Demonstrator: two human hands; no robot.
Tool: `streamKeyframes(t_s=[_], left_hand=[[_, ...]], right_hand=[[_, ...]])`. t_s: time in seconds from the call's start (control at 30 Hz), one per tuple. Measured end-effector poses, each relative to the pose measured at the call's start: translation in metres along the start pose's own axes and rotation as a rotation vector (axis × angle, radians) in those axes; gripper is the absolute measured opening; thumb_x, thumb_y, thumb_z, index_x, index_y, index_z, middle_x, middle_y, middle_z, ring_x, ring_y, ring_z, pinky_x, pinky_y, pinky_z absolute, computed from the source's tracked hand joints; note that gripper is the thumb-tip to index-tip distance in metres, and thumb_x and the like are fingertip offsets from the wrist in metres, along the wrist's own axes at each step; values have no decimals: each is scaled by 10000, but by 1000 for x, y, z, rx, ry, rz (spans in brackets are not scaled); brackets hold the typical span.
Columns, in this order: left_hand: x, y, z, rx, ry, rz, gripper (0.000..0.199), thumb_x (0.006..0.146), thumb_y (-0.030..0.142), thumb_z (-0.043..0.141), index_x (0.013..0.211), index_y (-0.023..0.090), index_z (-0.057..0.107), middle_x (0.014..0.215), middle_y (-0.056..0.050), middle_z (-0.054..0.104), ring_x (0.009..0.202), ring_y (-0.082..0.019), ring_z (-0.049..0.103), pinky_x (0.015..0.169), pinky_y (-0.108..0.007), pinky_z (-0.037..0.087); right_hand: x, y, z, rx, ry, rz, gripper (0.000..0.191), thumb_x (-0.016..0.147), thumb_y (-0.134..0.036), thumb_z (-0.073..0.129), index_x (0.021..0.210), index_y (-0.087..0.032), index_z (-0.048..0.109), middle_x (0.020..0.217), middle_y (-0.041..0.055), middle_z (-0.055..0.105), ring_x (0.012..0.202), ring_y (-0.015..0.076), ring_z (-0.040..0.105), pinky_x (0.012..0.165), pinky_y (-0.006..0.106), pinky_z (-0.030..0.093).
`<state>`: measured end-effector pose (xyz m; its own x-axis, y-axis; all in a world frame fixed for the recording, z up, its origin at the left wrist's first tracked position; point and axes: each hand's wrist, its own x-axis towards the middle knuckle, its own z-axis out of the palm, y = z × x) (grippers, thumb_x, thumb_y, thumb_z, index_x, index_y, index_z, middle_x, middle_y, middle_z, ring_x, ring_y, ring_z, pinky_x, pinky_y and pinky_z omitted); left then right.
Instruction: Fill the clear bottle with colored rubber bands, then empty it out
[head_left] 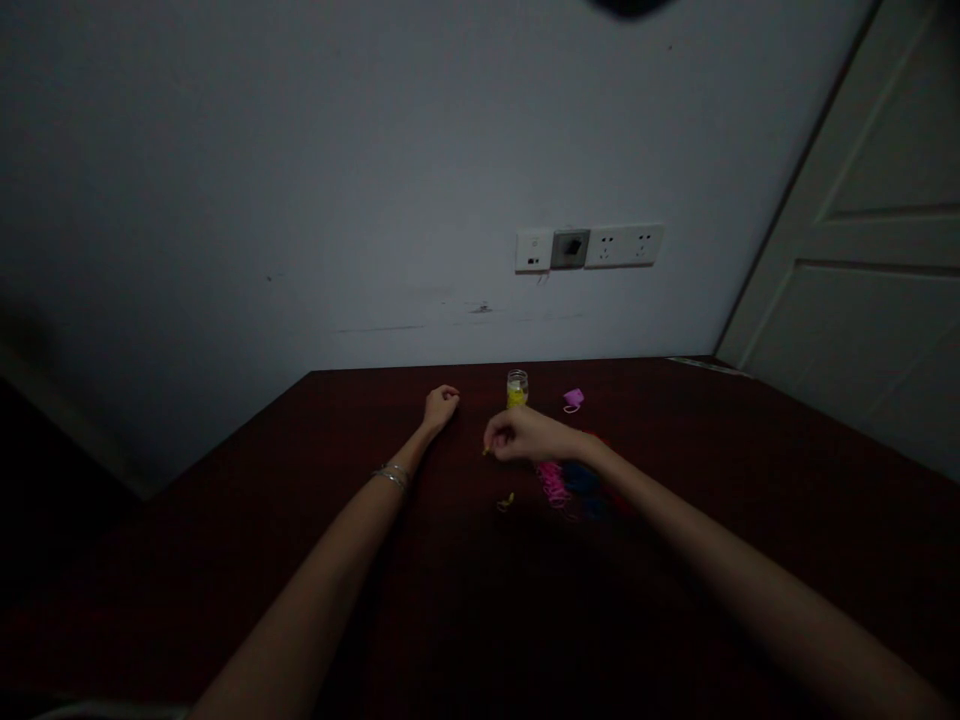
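My right hand (pixel 517 436) is pinched on a small yellow piece (pixel 486 451) above the dark red table. Just behind it stands a small glass jar (pixel 517 388) with yellow contents. My left hand (pixel 441 404) rests on the table to the left, its fingers curled; whether anything is in them is hidden. Nearer to me lie a few small yellow bits (pixel 507 503). Pink bands (pixel 553 484) lie in a pile under and right of my right wrist, beside a dark blue pile (pixel 581 480). Some red shows partly behind my right forearm.
A purple object (pixel 574 397) with a pale loop (pixel 571 409) lies right of the jar. The table (pixel 262 480) meets a grey wall with sockets (pixel 622 246). A white panelled door (pixel 862 260) stands at the right.
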<state>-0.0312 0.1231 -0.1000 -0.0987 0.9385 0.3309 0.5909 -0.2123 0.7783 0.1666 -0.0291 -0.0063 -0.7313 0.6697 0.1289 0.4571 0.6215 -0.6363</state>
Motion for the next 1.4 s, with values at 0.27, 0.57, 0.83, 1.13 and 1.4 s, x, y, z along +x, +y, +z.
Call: streamKeyframes(t_s=[0.27, 0.57, 0.83, 1.13, 1.4], left_hand=[[-3, 5, -3, 9, -14, -7, 195, 669, 115, 519, 811, 116, 652, 635, -21, 594, 597, -112, 530, 608, -210, 412], [-6, 8, -5, 8, -16, -10, 200, 674, 122, 519, 823, 113, 653, 639, -22, 596, 597, -113, 530, 617, -216, 418], [-6, 8, -5, 13, -10, 2, 191, 673, 115, 521, 812, 119, 652, 624, -22, 593, 609, -120, 540, 631, -222, 426], [-4, 6, -4, 6, -6, -9, 194, 666, 104, 519, 810, 118, 649, 609, -14, 584, 591, -111, 529, 597, -207, 415], [-3, 6, -4, -7, 4, -5, 181, 662, 109, 517, 786, 121, 648, 595, -1, 568, 570, -103, 511, 586, -197, 404]], right_hand=[[16, 19, -80, -88, 474, 56, 169, 681, -172, 542, 781, -98, 657, 686, 39, 616, 629, 111, 532, 601, 226, 418], [31, 32, -95, -306, 376, 176, 184, 669, -135, 556, 788, -88, 689, 685, 57, 646, 609, 113, 541, 572, 223, 392], [28, 29, -94, -294, 338, 160, 219, 684, -110, 548, 861, -80, 673, 741, 72, 658, 639, 117, 559, 593, 220, 405], [27, 32, -96, -334, 341, 166, 194, 699, -134, 559, 847, -86, 675, 723, 69, 654, 629, 122, 551, 586, 234, 397], [10, -4, -78, -158, 320, 86, 202, 725, -207, 567, 881, -108, 649, 774, 62, 652, 674, 119, 563, 601, 224, 419]])
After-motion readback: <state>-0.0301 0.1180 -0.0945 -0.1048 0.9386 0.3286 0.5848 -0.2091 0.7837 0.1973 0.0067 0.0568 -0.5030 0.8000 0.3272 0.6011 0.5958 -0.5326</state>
